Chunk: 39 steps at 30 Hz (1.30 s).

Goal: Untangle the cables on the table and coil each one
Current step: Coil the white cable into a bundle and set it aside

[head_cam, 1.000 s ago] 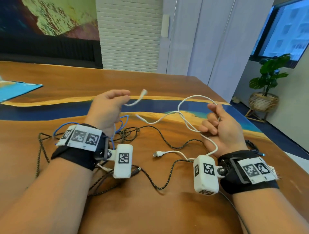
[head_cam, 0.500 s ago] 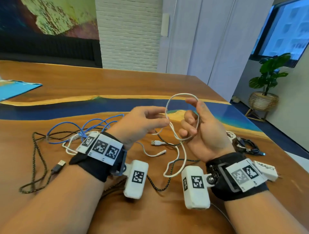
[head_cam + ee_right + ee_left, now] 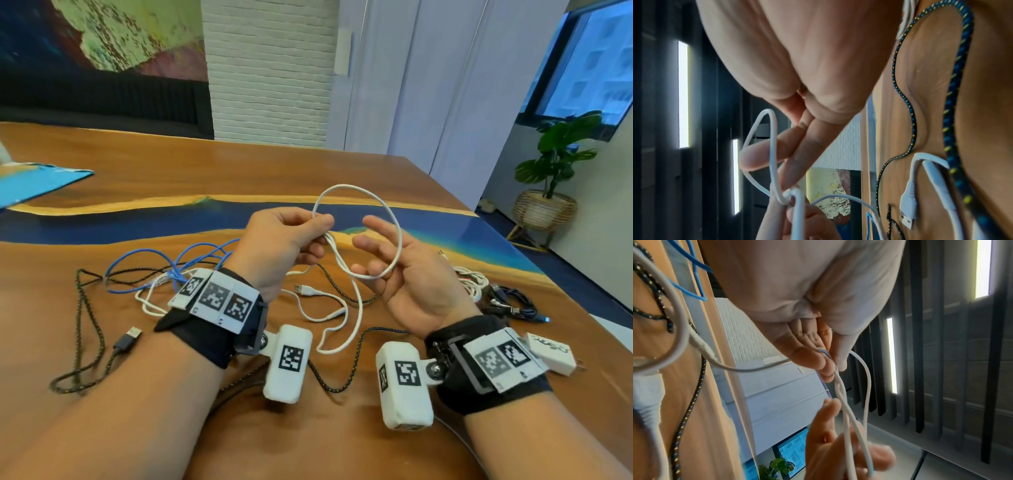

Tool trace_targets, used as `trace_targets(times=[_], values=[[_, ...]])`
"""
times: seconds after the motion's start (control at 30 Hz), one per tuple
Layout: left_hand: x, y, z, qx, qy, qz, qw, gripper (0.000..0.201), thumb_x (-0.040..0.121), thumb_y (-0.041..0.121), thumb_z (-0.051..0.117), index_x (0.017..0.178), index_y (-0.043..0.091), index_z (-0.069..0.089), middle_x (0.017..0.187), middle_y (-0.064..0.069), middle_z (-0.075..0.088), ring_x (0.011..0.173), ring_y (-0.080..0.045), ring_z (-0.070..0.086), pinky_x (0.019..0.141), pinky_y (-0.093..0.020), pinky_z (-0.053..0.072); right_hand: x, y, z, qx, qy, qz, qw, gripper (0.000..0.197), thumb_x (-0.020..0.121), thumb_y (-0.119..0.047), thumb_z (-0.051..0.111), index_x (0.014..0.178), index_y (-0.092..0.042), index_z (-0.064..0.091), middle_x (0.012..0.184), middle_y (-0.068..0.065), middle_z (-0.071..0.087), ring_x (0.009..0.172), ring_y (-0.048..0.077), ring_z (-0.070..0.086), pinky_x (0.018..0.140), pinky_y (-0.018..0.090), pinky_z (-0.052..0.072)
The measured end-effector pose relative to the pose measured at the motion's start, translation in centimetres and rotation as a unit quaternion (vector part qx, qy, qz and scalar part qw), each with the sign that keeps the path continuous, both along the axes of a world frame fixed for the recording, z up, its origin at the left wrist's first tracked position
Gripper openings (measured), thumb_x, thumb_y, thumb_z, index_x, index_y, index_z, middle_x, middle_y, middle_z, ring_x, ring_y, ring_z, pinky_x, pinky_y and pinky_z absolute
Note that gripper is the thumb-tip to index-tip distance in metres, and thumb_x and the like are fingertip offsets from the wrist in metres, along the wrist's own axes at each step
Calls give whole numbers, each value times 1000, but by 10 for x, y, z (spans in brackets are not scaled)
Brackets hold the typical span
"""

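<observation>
Two hands hold one white cable (image 3: 356, 192) above the table (image 3: 171, 171). Left hand (image 3: 277, 246) pinches the crossing strands between thumb and forefinger; right hand (image 3: 407, 274), fingers loosely spread and slightly bent, carries the loop's lower arc across them. The cable is smooth, round and thin, forming one oval loop; its free length drops to the wood and ends in a USB plug (image 3: 301, 289). Behind the left wrist lie a glossy blue cable (image 3: 150, 253) and a braided black cable (image 3: 82, 308) flecked yellow, tangled together. Right of the right wrist, a white bundle (image 3: 474, 284) and a dark bundle (image 3: 513, 301) are partly hidden; a white charger (image 3: 551, 353) is partly covered by the wristband.
</observation>
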State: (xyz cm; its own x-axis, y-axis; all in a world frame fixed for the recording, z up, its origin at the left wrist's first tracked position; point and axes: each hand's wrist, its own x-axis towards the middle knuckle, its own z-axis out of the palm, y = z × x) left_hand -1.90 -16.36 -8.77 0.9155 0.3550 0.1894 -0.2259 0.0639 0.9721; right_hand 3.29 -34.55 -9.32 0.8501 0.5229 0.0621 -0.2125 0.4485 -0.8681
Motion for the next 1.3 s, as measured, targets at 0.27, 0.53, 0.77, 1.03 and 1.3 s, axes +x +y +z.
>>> trace_targets(times=[0.27, 0.53, 0.77, 1.03, 1.3], values=[[-3, -8, -2, 98, 1, 13, 995, 21, 88, 22, 79, 74, 8, 72, 71, -8, 73, 43, -8, 47, 45, -18, 38, -5, 5, -13, -161, -150, 46, 975, 22, 80, -2, 76, 97, 2, 63, 65, 15, 63, 35, 15, 43, 40, 24, 44], [-1, -3, 1, 146, 56, 10, 988, 41, 104, 42, 54, 81, 14, 74, 70, -2, 71, 47, -7, 44, 52, -24, 35, -7, 8, -9, -178, -120, -3, 977, 16, 102, -11, 56, 94, 0, 64, 65, 14, 64, 36, 17, 48, 43, 29, 50], [-1, -1, -1, 188, 72, -17, 979, 44, 105, 40, 52, 83, 8, 71, 71, -3, 73, 73, -15, 65, 80, -39, 50, -5, 5, -7, -200, -170, -36, 964, 17, 102, -10, 56, 111, -3, 68, 64, 14, 64, 36, 17, 45, 38, 25, 43], [-6, -9, -2, 191, 94, -118, 970, 38, 106, 34, 53, 77, 10, 62, 70, -7, 66, 51, -22, 57, 54, -26, 50, -7, 4, -12, -252, -200, 65, 945, 25, 90, 1, 65, 71, -16, 69, 76, 19, 56, 55, 23, 50, 44, 25, 45], [-4, 3, -1, 152, 95, -69, 981, 39, 108, 34, 47, 81, 11, 62, 67, -6, 63, 47, -21, 49, 53, -31, 42, 0, 3, -2, -57, -43, -72, 995, 15, 98, 3, 53, 103, -6, 64, 69, 8, 59, 59, 17, 56, 62, 35, 55]])
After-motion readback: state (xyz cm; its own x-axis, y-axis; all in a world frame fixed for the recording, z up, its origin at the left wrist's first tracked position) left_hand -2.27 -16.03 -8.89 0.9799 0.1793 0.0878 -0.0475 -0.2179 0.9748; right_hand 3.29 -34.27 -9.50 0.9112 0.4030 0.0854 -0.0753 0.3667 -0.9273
